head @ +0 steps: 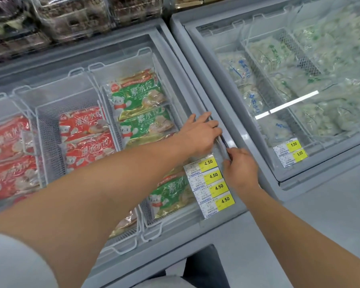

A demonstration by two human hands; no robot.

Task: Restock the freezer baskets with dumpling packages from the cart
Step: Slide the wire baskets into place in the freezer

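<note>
Two hands show, the left (200, 132) and the right (240, 169); two chest freezers stand side by side, the left freezer (170, 231) and the right freezer (295, 183). In the left freezer, four white wire baskets (56, 96) can be counted; three green dumpling packages (137, 90) lie in view in one basket; about four red dumpling packages (85, 121) show, though overlaps blur the count. Four yellow 4.50 price tags (213, 175) sit on the left freezer's lid; two yellow 5.00 price tags (293, 144) on the right.
</note>
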